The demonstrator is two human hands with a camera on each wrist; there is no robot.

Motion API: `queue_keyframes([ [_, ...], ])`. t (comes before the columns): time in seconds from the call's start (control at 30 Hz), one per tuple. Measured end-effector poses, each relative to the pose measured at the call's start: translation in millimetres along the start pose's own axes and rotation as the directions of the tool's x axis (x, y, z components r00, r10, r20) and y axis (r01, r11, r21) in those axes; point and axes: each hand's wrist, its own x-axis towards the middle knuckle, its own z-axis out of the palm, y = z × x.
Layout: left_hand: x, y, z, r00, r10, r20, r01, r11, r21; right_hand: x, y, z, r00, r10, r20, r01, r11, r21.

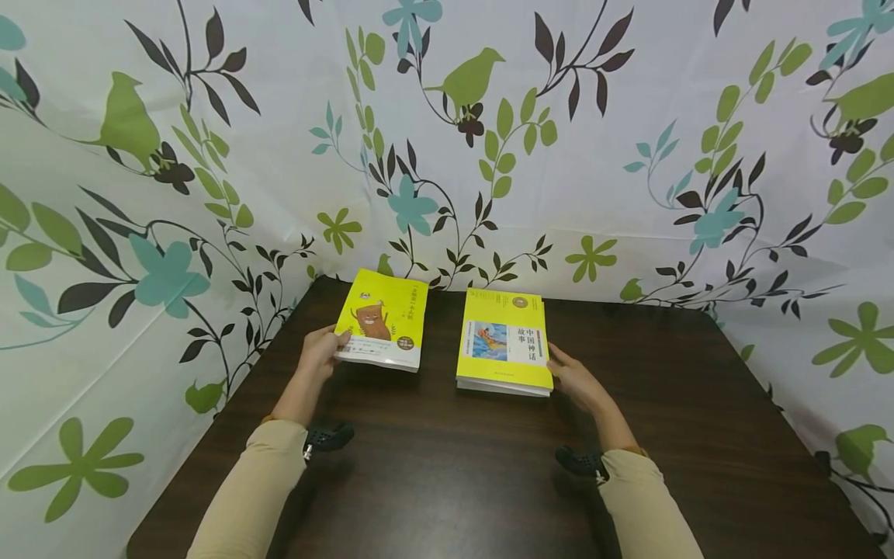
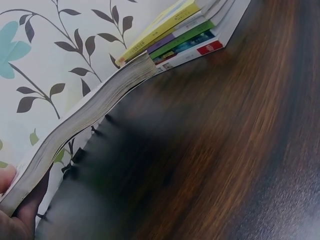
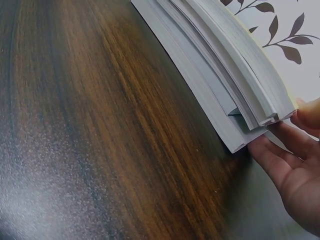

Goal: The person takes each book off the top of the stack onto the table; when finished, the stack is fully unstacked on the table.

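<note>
My left hand grips a yellow-and-white paperback book by its near left corner, thumb on the cover. A brown cartoon figure is printed on it. The left wrist view shows this book slanting, its held end raised off the table and its far end beside the stack. To the right lies a stack of several books, topped by a yellow book with a blue picture. My right hand holds the stack's right side; in the right wrist view its thumb is on the upper book, with fingers below and against the lower edges.
Both books and stack are near the back of a dark brown wooden table. Behind and beside it hangs a white cloth printed with leaves, birds and flowers. Dark wrist devices sit under both forearms.
</note>
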Motion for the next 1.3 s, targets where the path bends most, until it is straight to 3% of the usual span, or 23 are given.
queue_keyframes([
  [0.57,2.0,-5.1,-22.9,1.000,0.004,-0.010,-0.004,0.999,0.037,0.8,1.6,5.2,1.000,0.008,-0.019,-0.008,1.000,0.017],
  [0.8,4.7,-5.6,-25.5,1.000,0.004,-0.010,-0.004,0.998,0.065,1.5,4.6,0.8,0.999,0.005,-0.037,-0.004,1.000,0.028],
  [1.07,11.2,-11.8,-30.5,0.999,-0.011,-0.034,0.013,0.998,0.063,2.7,5.7,-1.4,0.999,0.001,-0.032,0.000,0.999,0.040],
  [1.3,17.8,-14.0,-40.1,0.996,-0.039,-0.084,0.049,0.992,0.119,2.1,5.4,-0.4,1.000,0.000,-0.023,0.001,0.999,0.038],
])
